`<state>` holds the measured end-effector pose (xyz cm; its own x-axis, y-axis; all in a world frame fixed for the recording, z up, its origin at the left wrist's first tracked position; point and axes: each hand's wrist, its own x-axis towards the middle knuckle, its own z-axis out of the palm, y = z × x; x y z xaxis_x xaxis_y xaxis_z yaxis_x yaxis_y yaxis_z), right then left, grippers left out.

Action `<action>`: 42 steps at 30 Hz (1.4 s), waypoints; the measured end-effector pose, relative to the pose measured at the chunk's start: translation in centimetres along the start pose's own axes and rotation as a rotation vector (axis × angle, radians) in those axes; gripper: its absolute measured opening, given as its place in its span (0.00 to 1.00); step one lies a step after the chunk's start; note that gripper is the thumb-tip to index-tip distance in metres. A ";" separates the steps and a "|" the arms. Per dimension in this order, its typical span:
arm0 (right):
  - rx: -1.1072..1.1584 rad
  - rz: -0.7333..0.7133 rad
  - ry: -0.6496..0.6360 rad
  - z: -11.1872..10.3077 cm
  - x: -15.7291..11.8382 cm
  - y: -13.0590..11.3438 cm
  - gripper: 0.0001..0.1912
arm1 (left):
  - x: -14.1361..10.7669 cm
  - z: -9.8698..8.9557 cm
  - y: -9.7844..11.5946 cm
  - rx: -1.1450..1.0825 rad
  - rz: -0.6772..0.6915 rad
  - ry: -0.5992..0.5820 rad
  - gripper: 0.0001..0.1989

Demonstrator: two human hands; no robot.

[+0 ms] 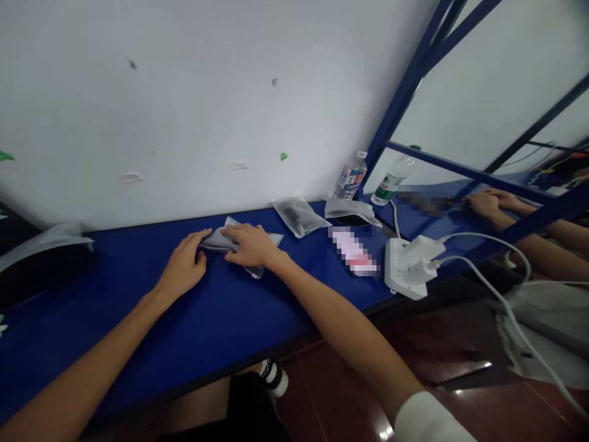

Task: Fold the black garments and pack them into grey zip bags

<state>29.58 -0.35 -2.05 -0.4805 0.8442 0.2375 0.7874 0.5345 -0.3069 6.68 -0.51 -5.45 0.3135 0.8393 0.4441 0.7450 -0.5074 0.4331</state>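
A frosted plastic bag [216, 240] lies on the blue desk [221, 319] near the wall. My right hand [251, 244] rests on top of it, fingers bent and thumb apart, covering its middle. At the bag's left end is my left hand [184, 265], its fingertips at the edge and its thumb apart from the fingers. Two more frosted bags lie to the right along the wall: one with something dark inside [300, 216], and another [352, 212] beside it.
A phone [353, 252] and a white power strip [405, 270] with plugs and cables sit at the right. Bottles [352, 178] stand near the blue frame [405, 104]. A large frosted bag [50, 239] is far left. Another person's arms [519, 224] show beyond the frame.
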 end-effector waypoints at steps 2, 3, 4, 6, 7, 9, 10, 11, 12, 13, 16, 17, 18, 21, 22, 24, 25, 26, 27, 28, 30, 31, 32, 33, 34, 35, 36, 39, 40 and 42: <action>-0.006 0.012 0.014 -0.1 0.0 -0.1 0.33 | 0.0 -0.1 0.1 -0.005 -0.001 0.005 0.33; -0.009 0.018 0.023 -0.1 -0.1 -0.1 0.32 | 0.0 -0.1 0.1 -0.008 0.002 0.009 0.32; -0.012 0.025 0.033 -0.2 -0.1 -0.2 0.31 | 0.0 -0.1 0.0 -0.010 0.006 0.012 0.32; -0.015 0.036 0.052 -0.4 -0.1 -0.4 0.31 | 0.0 -0.1 0.0 -0.011 0.017 0.014 0.30; -0.015 0.039 0.059 -0.5 -0.1 -0.5 0.31 | 0.1 -0.1 0.0 -0.011 0.022 0.013 0.29; -0.017 0.037 0.066 -0.5 -0.2 -0.5 0.31 | 0.2 -0.1 -0.1 -0.009 0.027 0.010 0.27; -0.019 0.033 0.065 -0.5 -0.2 -0.5 0.30 | 0.2 -0.1 -0.1 -0.008 0.028 0.011 0.25; -0.020 0.027 0.063 -0.4 -0.2 -0.5 0.30 | 0.2 -0.1 -0.2 -0.005 0.028 0.013 0.24; -0.020 0.021 0.059 -0.3 -0.2 -0.5 0.30 | 0.2 -0.1 -0.3 -0.001 0.029 0.014 0.23; -0.018 0.015 0.052 -0.2 -0.2 -0.4 0.30 | 0.2 0.0 -0.4 0.006 0.031 0.016 0.22; -0.008 -0.004 0.003 0.2 -0.2 0.0 0.35 | 0.2 0.1 -0.9 0.024 0.042 0.025 0.22; -0.005 -0.011 -0.020 0.3 -0.2 0.1 0.37 | 0.2 0.2 -1.0 0.031 0.047 0.033 0.22; -0.002 -0.019 -0.041 0.4 -0.2 0.2 0.40 | 0.2 0.3 -1.2 0.039 0.051 0.042 0.22; 0.009 -0.035 -0.076 0.8 -0.1 0.5 0.43 | 0.2 0.4 -1.5 0.061 0.060 0.067 0.23; 0.013 -0.038 -0.086 1.0 -0.1 0.5 0.44 | 0.2 0.4 -1.5 0.062 0.062 0.071 0.23; 0.015 -0.035 -0.114 1.2 0.0 0.6 0.45 | 0.3 0.5 -1.7 0.057 0.064 0.073 0.23; 0.015 -0.029 -0.131 1.2 0.0 0.6 0.47 | 0.3 0.5 -1.8 0.056 0.064 0.072 0.23; 0.016 -0.024 -0.147 1.3 0.0 0.7 0.48 | 0.3 0.5 -1.9 0.058 0.064 0.070 0.23; 0.017 -0.019 -0.162 1.3 0.1 0.7 0.49 | 0.3 0.5 -2.0 0.062 0.063 0.066 0.23; 0.020 -0.015 -0.172 1.4 0.1 0.7 0.51 | 0.3 0.5 -2.2 0.070 0.062 0.062 0.23; 0.027 -0.010 -0.184 1.4 0.1 0.7 0.52 | 0.3 0.5 -2.4 0.087 0.055 0.055 0.23; 0.029 -0.007 -0.186 1.3 0.0 0.7 0.52 | 0.3 0.5 -2.4 0.096 0.050 0.051 0.23; 0.029 -0.002 -0.186 1.3 0.0 0.6 0.51 | 0.3 0.4 -2.5 0.105 0.043 0.047 0.23; 0.027 0.002 -0.182 1.3 0.0 0.6 0.50 | 0.3 0.4 -2.5 0.113 0.036 0.043 0.23; 0.023 0.005 -0.177 1.2 0.1 0.6 0.48 | 0.3 0.3 -2.4 0.119 0.030 0.040 0.23; 0.020 0.005 -0.174 1.2 0.1 0.6 0.47 | 0.2 0.3 -2.3 0.124 0.025 0.036 0.23; 0.016 0.002 -0.171 1.1 0.1 0.5 0.45 | 0.2 0.2 -2.2 0.128 0.021 0.035 0.23; 0.015 -0.018 -0.165 0.9 0.1 0.5 0.43 | 0.2 -0.2 -1.6 0.136 0.003 0.037 0.23; 0.018 -0.027 -0.161 0.8 0.1 0.5 0.43 | 0.2 -0.4 -1.4 0.139 -0.008 0.035 0.23; 0.025 -0.041 -0.149 0.7 0.1 0.5 0.42 | 0.2 -0.8 -0.9 0.141 -0.038 0.028 0.23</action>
<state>29.65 0.02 -2.84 -0.5655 0.8171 0.1120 0.7570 0.5682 -0.3228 5.56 -0.05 -5.19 0.2688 0.8506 0.4519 0.8317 -0.4416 0.3366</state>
